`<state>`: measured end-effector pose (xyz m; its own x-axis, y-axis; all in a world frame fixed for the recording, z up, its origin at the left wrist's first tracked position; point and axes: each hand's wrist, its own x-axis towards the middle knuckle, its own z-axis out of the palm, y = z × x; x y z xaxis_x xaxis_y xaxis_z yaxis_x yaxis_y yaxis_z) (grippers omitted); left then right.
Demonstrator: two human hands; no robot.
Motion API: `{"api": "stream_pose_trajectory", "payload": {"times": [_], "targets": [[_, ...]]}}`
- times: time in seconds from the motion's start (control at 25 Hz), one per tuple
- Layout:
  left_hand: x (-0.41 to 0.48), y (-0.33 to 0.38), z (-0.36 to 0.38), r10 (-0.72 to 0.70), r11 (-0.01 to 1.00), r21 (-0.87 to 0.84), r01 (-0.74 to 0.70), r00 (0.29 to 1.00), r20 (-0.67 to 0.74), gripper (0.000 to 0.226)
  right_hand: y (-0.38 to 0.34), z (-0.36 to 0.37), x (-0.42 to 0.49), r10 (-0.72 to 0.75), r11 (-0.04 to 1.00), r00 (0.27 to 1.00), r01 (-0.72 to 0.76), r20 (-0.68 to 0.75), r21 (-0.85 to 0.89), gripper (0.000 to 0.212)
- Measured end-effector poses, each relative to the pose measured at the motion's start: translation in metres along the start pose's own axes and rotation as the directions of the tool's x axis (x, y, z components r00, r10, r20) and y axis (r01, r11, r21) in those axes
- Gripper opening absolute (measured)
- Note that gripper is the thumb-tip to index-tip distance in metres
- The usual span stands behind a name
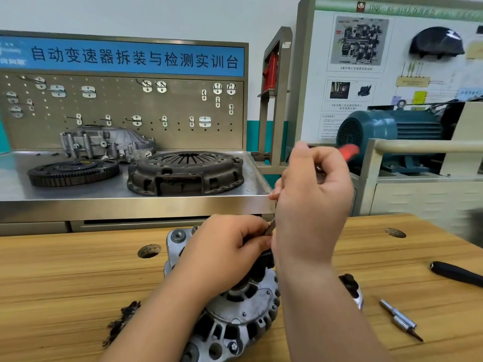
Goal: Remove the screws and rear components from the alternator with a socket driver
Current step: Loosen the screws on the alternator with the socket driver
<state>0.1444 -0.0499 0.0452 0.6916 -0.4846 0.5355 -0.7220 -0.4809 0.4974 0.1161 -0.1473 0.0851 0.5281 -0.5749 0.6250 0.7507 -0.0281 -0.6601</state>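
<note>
A silver alternator [235,314] lies on the wooden bench, rear end up, partly hidden under both my forearms. My left hand [224,249] curls over its black rear part and pinches the lower end of a driver shaft [270,227]. My right hand [311,194] is above it, fingers wrapped round the driver, whose red handle tip [349,151] sticks out past my knuckles, blurred. Where the shaft meets the alternator is hidden by my fingers.
A black-handled tool [457,275] and two metal driver bits [400,318] lie at right on the bench. A dark removed part [351,286] sits right of the alternator, black debris [122,320] at left. Behind stands a steel table [136,202] with a clutch cover [185,171] and flywheel [73,172].
</note>
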Motion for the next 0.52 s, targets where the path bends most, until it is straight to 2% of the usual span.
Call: {"api": "stream_pose_trajectory", "payload": {"times": [0.04,0.08,0.12,0.16,0.2,0.24,0.28,0.32,0.4,0.44,0.48,0.52], "targets": [[0.000,-0.001,0.000,-0.008,1.000,-0.013,0.008,1.000,-0.009,0.020,-0.001,0.000,0.000,0.027,0.999,0.999,-0.029,0.047,0.034,0.028],[0.000,-0.001,-0.001,-0.016,0.999,-0.030,0.016,1.000,-0.009,0.022,-0.003,-0.002,0.003,0.083,0.989,0.982,-0.103,0.172,0.108,0.029],[-0.002,-0.001,-0.003,-0.021,0.999,-0.037,0.021,1.000,0.001,0.024,-0.006,-0.004,0.006,0.142,0.958,0.928,-0.217,0.343,0.189,0.029],[-0.003,-0.001,-0.004,-0.019,0.999,-0.039,0.020,1.000,0.016,0.024,-0.010,-0.007,0.010,0.179,0.910,0.836,-0.341,0.518,0.237,0.029],[-0.004,-0.001,-0.005,-0.011,0.999,-0.035,0.012,0.999,0.031,0.021,-0.014,-0.009,0.014,0.182,0.863,0.745,-0.434,0.642,0.259,0.027],[-0.004,-0.001,-0.005,-0.002,0.999,-0.032,0.003,0.999,0.034,0.019,-0.015,-0.011,0.017,0.169,0.835,0.703,-0.474,0.691,0.278,0.027],[-0.004,0.001,-0.005,0.000,1.000,-0.022,0.000,1.000,0.025,0.021,-0.013,-0.012,0.017,0.169,0.836,0.730,-0.462,0.663,0.296,0.027],[-0.003,0.002,-0.004,-0.006,1.000,-0.009,0.006,1.000,0.013,0.023,-0.009,-0.011,0.016,0.180,0.871,0.814,-0.393,0.552,0.296,0.028],[-0.001,0.002,-0.003,-0.020,0.999,0.035,0.019,1.000,0.014,0.016,-0.001,-0.008,0.010,0.122,0.970,0.975,-0.157,0.188,0.184,0.030],[0.000,0.002,-0.002,-0.014,0.999,0.047,0.013,1.000,0.021,0.016,0.002,-0.005,0.006,0.062,0.993,0.998,-0.064,0.030,0.100,0.029],[0.000,0.002,-0.001,-0.004,0.999,0.041,0.004,1.000,0.023,0.019,0.002,-0.002,0.003,0.024,0.999,0.998,-0.022,-0.051,0.044,0.028],[0.000,0.002,-0.001,-0.001,1.000,0.027,0.001,1.000,0.020,0.020,0.003,-0.001,0.003,0.026,0.999,0.998,-0.024,-0.051,0.039,0.027]]}}
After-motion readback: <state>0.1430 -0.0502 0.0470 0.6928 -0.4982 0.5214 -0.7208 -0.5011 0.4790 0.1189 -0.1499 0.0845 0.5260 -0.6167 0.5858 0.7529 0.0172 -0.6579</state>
